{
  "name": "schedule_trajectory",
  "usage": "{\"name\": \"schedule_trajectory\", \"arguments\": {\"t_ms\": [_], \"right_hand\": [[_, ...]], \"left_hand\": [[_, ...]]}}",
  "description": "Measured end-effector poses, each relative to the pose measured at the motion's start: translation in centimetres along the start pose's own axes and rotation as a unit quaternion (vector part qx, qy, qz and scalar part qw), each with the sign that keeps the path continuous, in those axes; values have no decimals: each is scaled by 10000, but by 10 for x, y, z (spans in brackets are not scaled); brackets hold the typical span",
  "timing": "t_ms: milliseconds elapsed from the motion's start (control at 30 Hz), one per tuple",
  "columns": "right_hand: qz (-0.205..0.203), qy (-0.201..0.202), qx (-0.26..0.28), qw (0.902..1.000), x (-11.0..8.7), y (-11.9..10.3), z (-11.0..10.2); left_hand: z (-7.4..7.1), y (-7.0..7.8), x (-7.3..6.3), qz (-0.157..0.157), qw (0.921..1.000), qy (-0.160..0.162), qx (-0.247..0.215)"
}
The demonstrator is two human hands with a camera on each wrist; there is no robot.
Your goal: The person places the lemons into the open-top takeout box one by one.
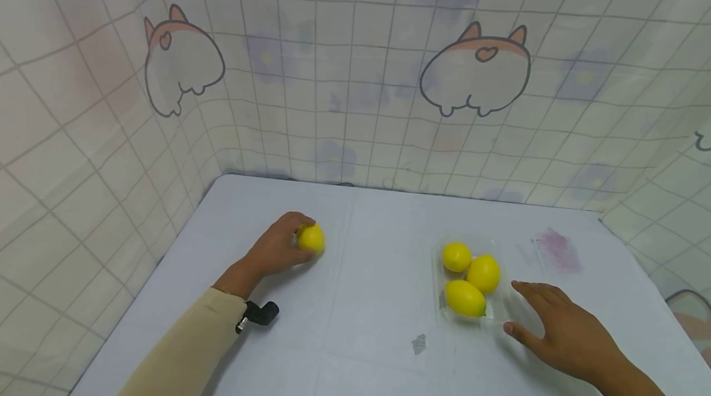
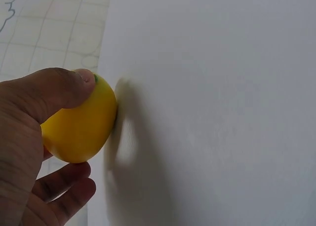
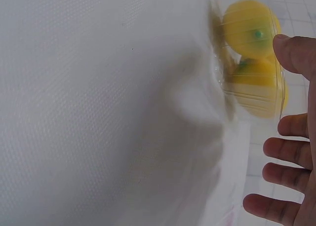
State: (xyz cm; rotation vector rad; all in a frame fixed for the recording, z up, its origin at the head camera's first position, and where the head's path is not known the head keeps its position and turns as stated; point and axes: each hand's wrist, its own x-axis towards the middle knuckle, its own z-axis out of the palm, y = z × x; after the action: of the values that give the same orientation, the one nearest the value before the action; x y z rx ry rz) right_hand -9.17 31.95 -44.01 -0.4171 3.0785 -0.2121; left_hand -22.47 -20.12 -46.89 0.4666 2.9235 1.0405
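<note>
My left hand (image 1: 276, 248) grips a yellow lemon (image 1: 312, 239) on the left side of the table. In the left wrist view the thumb lies over the top of this lemon (image 2: 81, 129), near its green tip, with fingers on its far side and below. A clear plastic container (image 1: 438, 279) on the right holds three lemons: a small one (image 1: 457, 257) at the back, another (image 1: 484, 274) beside it, and one with a green tip (image 1: 464, 298) in front. Just right of the container, my right hand (image 1: 574, 334) hovers with its fingers spread, holding nothing.
The white table (image 1: 366, 260) meets curtained walls (image 1: 333, 75) at the back and both sides. A pink stain (image 1: 557, 249) marks its right part, and a small grey patch (image 1: 419, 343) lies near the front. A black strap fitting (image 1: 261, 313) juts from the left wrist.
</note>
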Motion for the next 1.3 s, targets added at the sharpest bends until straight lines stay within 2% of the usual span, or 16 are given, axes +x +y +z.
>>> {"name": "schedule_trajectory", "arguments": {"t_ms": [267,533,767,967,1300], "right_hand": [[-48,23,28,10000,0,-1,-1],[-35,14,-4,10000,0,-2,-2],[66,-112,-89,9999,1,-1,-2],[137,-175,-127,9997,2,-1,-1],[154,-208,-118,9996,3,-2,-1]], "left_hand": [[9,23,5,308,9993,-175,147],[23,70,11,861,9957,-331,-14],[44,109,15,1409,9881,-619,-67],[62,140,15,1671,9822,-840,-163],[92,179,17,2159,9700,-1107,-146]]}}
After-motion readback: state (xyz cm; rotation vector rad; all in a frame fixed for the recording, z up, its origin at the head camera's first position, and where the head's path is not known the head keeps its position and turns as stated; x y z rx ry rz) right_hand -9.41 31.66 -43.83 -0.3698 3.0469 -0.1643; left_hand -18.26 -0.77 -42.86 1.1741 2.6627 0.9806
